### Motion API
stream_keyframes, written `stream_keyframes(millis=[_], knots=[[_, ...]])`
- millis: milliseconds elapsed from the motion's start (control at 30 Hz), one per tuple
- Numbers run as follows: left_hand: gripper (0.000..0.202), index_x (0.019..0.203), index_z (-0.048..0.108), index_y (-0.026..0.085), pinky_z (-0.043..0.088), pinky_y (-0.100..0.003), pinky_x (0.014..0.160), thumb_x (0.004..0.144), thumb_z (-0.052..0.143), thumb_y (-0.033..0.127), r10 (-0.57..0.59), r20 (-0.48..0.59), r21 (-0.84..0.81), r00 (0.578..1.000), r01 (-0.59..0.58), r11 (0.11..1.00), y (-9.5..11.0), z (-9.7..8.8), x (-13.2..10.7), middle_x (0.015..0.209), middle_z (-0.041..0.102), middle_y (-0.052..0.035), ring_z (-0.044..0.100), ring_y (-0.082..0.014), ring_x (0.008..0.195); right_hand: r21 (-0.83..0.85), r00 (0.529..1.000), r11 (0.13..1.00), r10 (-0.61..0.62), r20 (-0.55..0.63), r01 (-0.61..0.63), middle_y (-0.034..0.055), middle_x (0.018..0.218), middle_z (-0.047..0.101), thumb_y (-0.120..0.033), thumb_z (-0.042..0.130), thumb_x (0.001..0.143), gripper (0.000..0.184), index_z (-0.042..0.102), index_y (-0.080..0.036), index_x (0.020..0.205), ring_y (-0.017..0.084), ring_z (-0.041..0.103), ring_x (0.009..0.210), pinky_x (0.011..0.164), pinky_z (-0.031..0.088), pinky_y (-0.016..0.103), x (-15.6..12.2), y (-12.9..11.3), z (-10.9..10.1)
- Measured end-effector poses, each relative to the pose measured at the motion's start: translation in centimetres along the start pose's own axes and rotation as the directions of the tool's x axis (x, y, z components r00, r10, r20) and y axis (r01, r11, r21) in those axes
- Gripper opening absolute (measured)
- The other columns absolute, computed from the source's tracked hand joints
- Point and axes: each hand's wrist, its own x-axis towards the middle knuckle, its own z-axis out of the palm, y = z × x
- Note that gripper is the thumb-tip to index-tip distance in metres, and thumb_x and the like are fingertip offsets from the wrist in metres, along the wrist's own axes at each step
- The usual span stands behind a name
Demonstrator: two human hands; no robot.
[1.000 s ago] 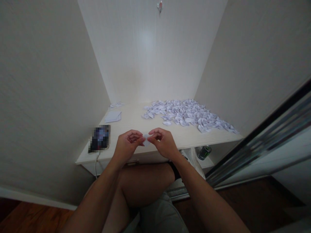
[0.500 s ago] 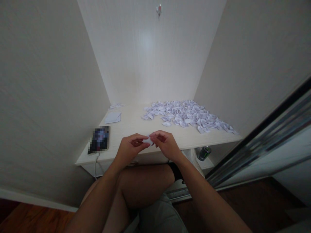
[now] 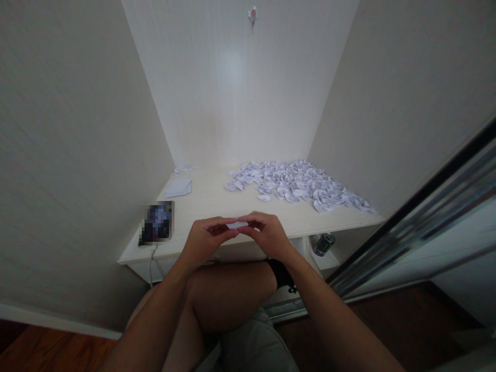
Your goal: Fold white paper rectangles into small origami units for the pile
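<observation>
A small white piece of paper [image 3: 237,225] is pinched between my two hands, above the front edge of the white desk [image 3: 209,206]. My left hand [image 3: 207,236] grips its left end between thumb and fingers. On the other end, my right hand [image 3: 265,232] closes from the right, with the thumbs nearly meeting below the paper. Fingers cover both ends, so its folds are partly hidden. Beyond my hands, a broad heap of folded white paper pieces [image 3: 294,183] spreads over the right side of the desk.
At the left lie a stack of white paper sheets [image 3: 179,188], some paper strips [image 3: 185,169] and a blurred-out device [image 3: 157,223] with a white cable [image 3: 152,266]. A dark can [image 3: 324,244] stands on a lower shelf at right. Walls enclose the desk.
My right hand has turned slightly, its thumb now below the paper. The paper has gone from tilted to roughly level and shows as a wider, flatter strip between my fingers.
</observation>
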Motion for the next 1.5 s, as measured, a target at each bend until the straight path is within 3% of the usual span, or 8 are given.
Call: stream_keyframes(millis=[267, 400, 500, 633, 833, 1067, 1233, 1500], knots=[[0.027, 0.094, 0.077, 0.018, 0.058, -0.026, 0.06, 0.069, 0.084, 0.028, 0.04, -0.024, 0.058, 0.999, -0.039, 0.998, -0.3, 0.4, -0.1, 0.07, 0.075, -0.0026, 0.07, -0.0166, 0.062, 0.236, 0.987, 0.959, 0.15, 0.05, -0.158, 0.005, 0.096, 0.078, -0.032, 0.077, 0.076, 0.021, 0.078, -0.023, 0.095, 0.021, 0.072, 0.088, 0.084, 0.056, 0.037, 0.0, 0.3, 0.2], [0.025, 0.097, 0.077, 0.021, 0.056, -0.025, 0.061, 0.074, 0.081, 0.029, 0.194, 0.009, 0.185, 0.981, -0.192, 0.964, -0.6, 0.2, 0.1, 0.078, 0.073, -0.0029, 0.068, -0.0141, 0.064, 0.299, 0.981, 0.934, 0.183, 0.063, -0.193, 0.0033, 0.094, 0.078, -0.026, 0.08, 0.071, 0.022, 0.077, -0.023, 0.093, 0.02, 0.071, 0.086, 0.083, 0.055, 0.035, 0.1, 0.3, 0.2], [0.02, 0.096, 0.077, 0.023, 0.056, -0.028, 0.072, 0.077, 0.08, 0.028, 0.332, 0.033, 0.265, 0.943, -0.328, 0.907, -0.7, 0.0, 0.3, 0.09, 0.071, -0.0053, 0.068, -0.0165, 0.08, 0.32, 0.983, 0.93, 0.174, 0.053, -0.182, 0.0028, 0.094, 0.077, -0.024, 0.079, 0.073, 0.019, 0.077, -0.024, 0.091, 0.02, 0.071, 0.088, 0.084, 0.054, 0.035, 0.0, 0.2, 0.3], [0.016, 0.096, 0.077, 0.023, 0.054, -0.031, 0.083, 0.08, 0.078, 0.025, 0.39, 0.043, 0.285, 0.92, -0.385, 0.878, -0.8, 0.0, 0.4, 0.097, 0.073, -0.0068, 0.068, -0.019, 0.092, 0.231, 0.992, 0.966, 0.123, -0.015, -0.117, 0.0035, 0.089, 0.076, -0.025, 0.075, 0.077, 0.014, 0.076, -0.023, 0.091, 0.019, 0.069, 0.083, 0.08, 0.053, 0.034, -0.2, 0.0, 0.6], [0.01, 0.086, 0.078, 0.021, 0.055, -0.027, 0.07, 0.077, 0.08, 0.026, 0.339, -0.017, 0.262, 0.941, -0.323, 0.909, -0.3, 0.3, 0.2, 0.084, 0.074, -0.0049, 0.068, -0.0165, 0.075, -0.025, 0.996, 1.0, -0.004, -0.086, 0.002, 0.0023, 0.079, 0.072, -0.027, 0.071, 0.083, 0.009, 0.076, -0.023, 0.089, 0.015, 0.061, 0.071, 0.069, 0.047, 0.029, -0.2, -0.3, 0.6], [0.014, 0.088, 0.078, 0.019, 0.057, -0.027, 0.071, 0.078, 0.077, 0.027, 0.137, -0.038, 0.02, 0.99, -0.137, 0.99, 0.1, 0.6, 0.1, 0.087, 0.075, -0.0058, 0.07, -0.0175, 0.079, 0.035, 0.99, 0.997, 0.077, -0.115, -0.073, 0.0008, 0.071, 0.068, -0.029, 0.07, 0.083, 0.01, 0.074, -0.02, 0.085, 0.015, 0.057, 0.066, 0.063, 0.043, 0.027, -0.1, -0.6, 0.7], [0.013, 0.084, 0.076, 0.017, 0.056, -0.026, 0.066, 0.079, 0.076, 0.029, 0.088, -0.053, 0.03, 0.995, -0.087, 0.996, 0.0, 0.6, 0.1, 0.076, 0.073, -0.0044, 0.068, -0.0156, 0.069, -0.097, 0.992, 0.993, 0.051, -0.114, -0.062, 0.0004, 0.068, 0.068, -0.03, 0.068, 0.086, 0.012, 0.073, -0.02, 0.081, 0.013, 0.055, 0.062, 0.059, 0.04, 0.026, 0.0, -0.9, 0.8], [0.019, 0.085, 0.076, 0.016, 0.057, -0.028, 0.066, 0.077, 0.077, 0.033, -0.011, -0.086, -0.051, 0.996, 0.007, 0.999, -0.1, 1.0, 0.1, 0.071, 0.074, -0.0044, 0.069, -0.0168, 0.066, -0.099, 0.994, 0.993, 0.06, -0.096, -0.069, 0.0013, 0.068, 0.07, -0.031, 0.065, 0.087, 0.015, 0.072, -0.02, 0.079, 0.013, 0.058, 0.061, 0.059, 0.041, 0.025, 0.1, -0.9, 0.8]])
